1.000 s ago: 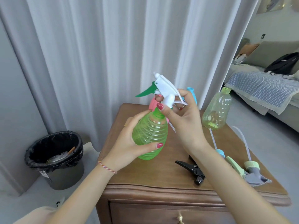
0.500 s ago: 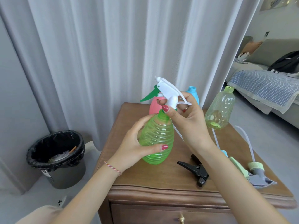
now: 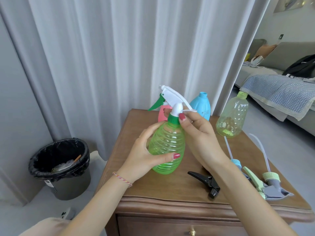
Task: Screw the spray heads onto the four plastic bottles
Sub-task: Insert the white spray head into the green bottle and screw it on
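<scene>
My left hand [image 3: 142, 155] wraps around the ribbed green bottle [image 3: 167, 147], held tilted above the wooden cabinet top [image 3: 187, 189]. My right hand [image 3: 199, 138] pinches the green collar of the white spray head [image 3: 173, 101] that sits on the bottle's neck. Behind stand a pink bottle [image 3: 162, 114], mostly hidden, an uncapped blue bottle [image 3: 201, 104] and an uncapped pale yellow-green bottle [image 3: 233, 114]. Loose on the cabinet lie a black spray head [image 3: 207, 183], a blue-collared head [image 3: 236, 163] and a light green and grey head [image 3: 269, 186], the last two with white tubes.
A black-lined bin [image 3: 59, 166] stands on the floor at the left of the cabinet. White curtains [image 3: 119, 48] hang behind. A sofa with a checked blue cloth [image 3: 279, 92] is at the right. The loose heads lie close to the cabinet's front right edge.
The green bottle and both hands have sunk lower toward the cabinet top. My right hand has shifted around the collar of the white spray head.
</scene>
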